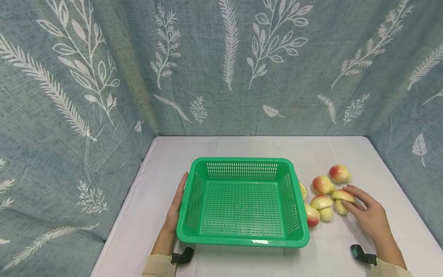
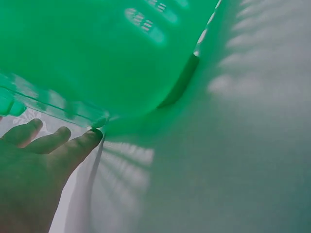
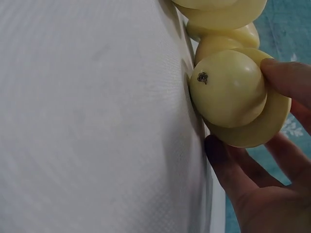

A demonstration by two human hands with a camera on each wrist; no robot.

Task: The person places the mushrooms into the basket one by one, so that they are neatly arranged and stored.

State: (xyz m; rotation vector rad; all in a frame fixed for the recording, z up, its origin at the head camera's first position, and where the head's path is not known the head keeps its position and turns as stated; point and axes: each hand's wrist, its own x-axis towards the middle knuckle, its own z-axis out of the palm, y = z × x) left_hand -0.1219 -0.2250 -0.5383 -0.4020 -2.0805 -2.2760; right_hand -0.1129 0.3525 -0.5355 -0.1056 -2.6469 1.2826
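Observation:
A large green plastic basket (image 1: 242,241) stands on the white cloth, with nothing inside it. My left hand (image 1: 177,202) lies along the basket's left side, fingers extended against the wall; in the left wrist view its fingers (image 2: 80,148) reach up to the green plastic. On the right, my right hand (image 1: 370,213) grips a mushroom-shaped piece (image 1: 342,195), yellow with a reddish cap. The right wrist view shows the thumb and fingers round its wide cap, and its round pale stem end (image 3: 231,90) with a dark mark facing the camera.
Beside the held piece lies another yellow mushroom-shaped piece (image 1: 322,202). Red-and-yellow rounded pieces (image 1: 321,184) sit farther back, and one more (image 1: 312,215) lies against the basket. A yellow round piece (image 1: 303,191) is partly hidden by the basket's rim. Patterned curtains (image 1: 207,69) enclose the table.

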